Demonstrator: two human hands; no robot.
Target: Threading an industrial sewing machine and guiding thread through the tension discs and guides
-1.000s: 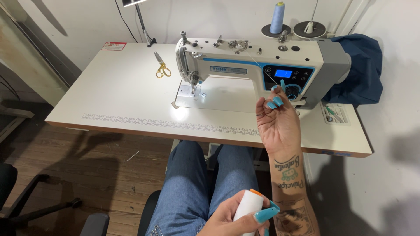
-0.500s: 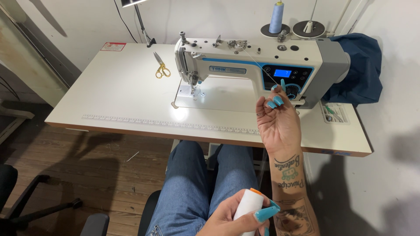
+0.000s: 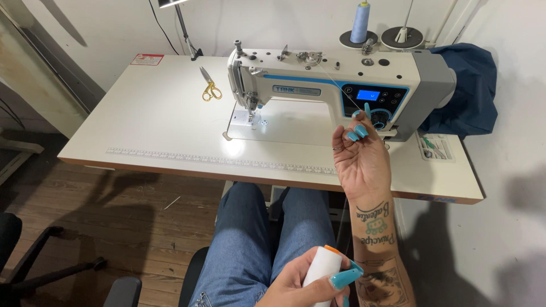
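Right hand (image 3: 359, 165) raised palm-up over the near right part of the table (image 3: 142, 133), fingers (image 3: 360, 132) pinched on a thin pale thread (image 3: 339, 88) that runs taut up and left to the top of the white and grey industrial sewing machine (image 3: 330, 85). Held high, probably to keep the strand tight and clear of the machine's body. Left hand (image 3: 298, 281) low and near, over the lap in blue jeans (image 3: 256, 239), fingers clenched round a white thread cone with an orange tip (image 3: 323, 267). Kept upright close to the body, likely so the thread can feed off freely; cannot tell whether the pinched strand comes from this cone.

Behind the machine, at the far edge: a pale blue thread cone (image 3: 359, 23) on its stand, just beside an empty spool plate (image 3: 402, 37). Left of the machine, well apart from both hands: gold-handled scissors (image 3: 209, 88) lying flat. Along the table's near edge: a printed ruler strip (image 3: 216, 160). At the far right: dark blue cloth (image 3: 469, 91) bunched against the machine's end, and a small tray of bits (image 3: 435, 146) near it. Machine's control panel with a lit blue screen (image 3: 367, 95) directly beyond the right hand, partly covered by the fingertips. Nothing between the right hand and the needle area (image 3: 250, 111). Black chair arm (image 3: 34, 256) at near left, on the wooden floor (image 3: 96, 204).
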